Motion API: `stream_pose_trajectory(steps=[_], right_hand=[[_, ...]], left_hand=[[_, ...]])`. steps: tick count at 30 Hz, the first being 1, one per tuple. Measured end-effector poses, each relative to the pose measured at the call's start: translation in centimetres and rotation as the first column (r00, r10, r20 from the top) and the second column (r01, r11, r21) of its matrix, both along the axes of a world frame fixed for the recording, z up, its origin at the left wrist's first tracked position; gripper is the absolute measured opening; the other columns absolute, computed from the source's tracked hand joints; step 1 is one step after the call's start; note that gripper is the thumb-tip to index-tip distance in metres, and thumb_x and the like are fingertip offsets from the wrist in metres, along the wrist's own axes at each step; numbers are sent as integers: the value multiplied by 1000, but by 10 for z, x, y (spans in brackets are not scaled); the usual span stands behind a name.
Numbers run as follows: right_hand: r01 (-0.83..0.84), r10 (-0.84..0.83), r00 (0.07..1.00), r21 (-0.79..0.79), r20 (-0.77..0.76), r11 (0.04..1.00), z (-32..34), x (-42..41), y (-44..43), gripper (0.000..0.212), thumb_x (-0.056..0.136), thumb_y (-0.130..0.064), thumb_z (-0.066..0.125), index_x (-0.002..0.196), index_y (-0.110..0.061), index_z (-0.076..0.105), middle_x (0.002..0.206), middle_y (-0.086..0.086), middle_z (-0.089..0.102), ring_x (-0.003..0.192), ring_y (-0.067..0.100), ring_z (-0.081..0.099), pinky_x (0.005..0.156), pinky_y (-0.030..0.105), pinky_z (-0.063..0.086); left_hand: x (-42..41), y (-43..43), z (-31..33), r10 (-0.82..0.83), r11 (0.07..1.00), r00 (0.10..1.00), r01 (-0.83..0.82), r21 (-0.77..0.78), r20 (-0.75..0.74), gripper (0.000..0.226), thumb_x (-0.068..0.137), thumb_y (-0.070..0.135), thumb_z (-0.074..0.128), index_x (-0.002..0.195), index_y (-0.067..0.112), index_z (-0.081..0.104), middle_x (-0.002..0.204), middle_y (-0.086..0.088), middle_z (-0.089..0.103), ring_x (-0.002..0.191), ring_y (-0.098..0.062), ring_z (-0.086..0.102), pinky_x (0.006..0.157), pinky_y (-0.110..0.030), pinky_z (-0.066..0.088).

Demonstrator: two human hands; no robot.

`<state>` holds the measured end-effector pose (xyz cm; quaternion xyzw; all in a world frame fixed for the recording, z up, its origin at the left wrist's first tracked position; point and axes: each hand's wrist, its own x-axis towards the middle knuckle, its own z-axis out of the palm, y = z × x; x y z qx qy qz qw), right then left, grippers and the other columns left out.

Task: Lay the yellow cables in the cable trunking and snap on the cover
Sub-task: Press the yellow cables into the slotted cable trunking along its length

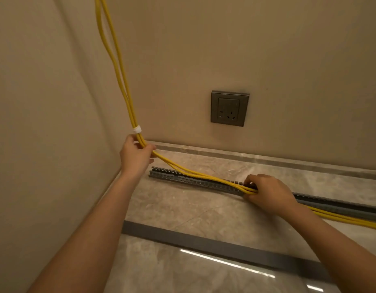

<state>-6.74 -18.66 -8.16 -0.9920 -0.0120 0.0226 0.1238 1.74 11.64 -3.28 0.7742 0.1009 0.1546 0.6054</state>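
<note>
At the floor's [183, 210] far left corner, the left hand [136, 157] is closed round the yellow cables [123, 85] just below a white tie [137, 130]. It appears to steer the hanging run down toward the channel. From there the cables slope right and meet the grey cable trunking [195, 182], which lies along the floor near the far edge, parallel to the skirting [267, 159]. The leftmost stretch of trunking holds no cable yet.

Midway along, the right hand [269, 193] has its fingers curled over the bundle, apparently pressing it between the slotted walls. Beyond that hand the cables run beside the trunking, not in it.

A wall socket [229, 108] sits above, clear of the work. The cover [214, 247], a flat grey strip, lies apart on the near floor, not yet fitted. The slack rising at the corner is the likely obstacle to closing.
</note>
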Motion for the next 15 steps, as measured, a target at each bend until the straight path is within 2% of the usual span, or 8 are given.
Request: stream_pose_trajectory(steps=[2, 5, 8, 12, 14, 15], right_hand=[[-56, 60, 996, -58, 67, 997, -1, -4, 6, 38, 83, -37, 62, 118, -26, 56, 109, -2, 61, 98, 19, 54, 78, 30, 46], [-113, 108, 968, 11, 227, 994, -3, -14, 18, 35, 85, -27, 63, 120, -20, 58, 113, 0, 62, 102, 21, 54, 83, 32, 44], [-106, 55, 923, 114, 381, 988, 0, -22, 28, 18, 85, -15, 64, 103, -15, 68, 95, 5, 70, 86, 27, 64, 70, 35, 47], [-92, -11, 851, 171, 524, 981, 19, -19, 37, 13, 84, -10, 65, 95, -16, 68, 78, 2, 71, 63, 24, 64, 53, 25, 38], [-86, -15, 859, 175, 511, 981, 30, -13, 41, 11, 84, -14, 66, 93, -19, 68, 73, -1, 70, 58, 19, 58, 50, 23, 33], [-85, 0, 893, 168, 451, 982, 33, -9, 42, 11, 84, -18, 65, 94, -22, 68, 75, -3, 69, 60, 16, 56, 51, 24, 34]], left_hand=[[-6, -4, -7, -52, 999, 998, 52, 7, -36, 25, 82, 1, 61, 78, 21, 46, 87, -17, 65, 71, -26, 67, 60, -37, 57], [-16, -9, -23, -161, 986, 978, 154, -58, -131, 10, 89, 14, 59, 80, 18, 55, 79, -10, 67, 57, -15, 67, 53, -28, 55], [-21, -6, -32, -170, 985, 975, 166, -44, -145, 17, 90, 23, 57, 78, 13, 64, 74, -9, 70, 59, -14, 70, 53, -25, 56], [-15, 9, -28, -162, 987, 978, 158, -41, -133, 18, 88, 26, 62, 78, 12, 67, 71, -6, 71, 63, -18, 70, 59, -29, 57], [-11, 14, -27, -154, 986, 976, 142, -85, -152, 18, 89, 25, 61, 80, 11, 66, 70, -7, 70, 62, -18, 69, 61, -32, 58], [-9, 14, -27, -147, 985, 976, 130, -110, -161, 18, 89, 25, 60, 81, 10, 65, 70, -8, 69, 60, -17, 69, 60, -31, 58]])
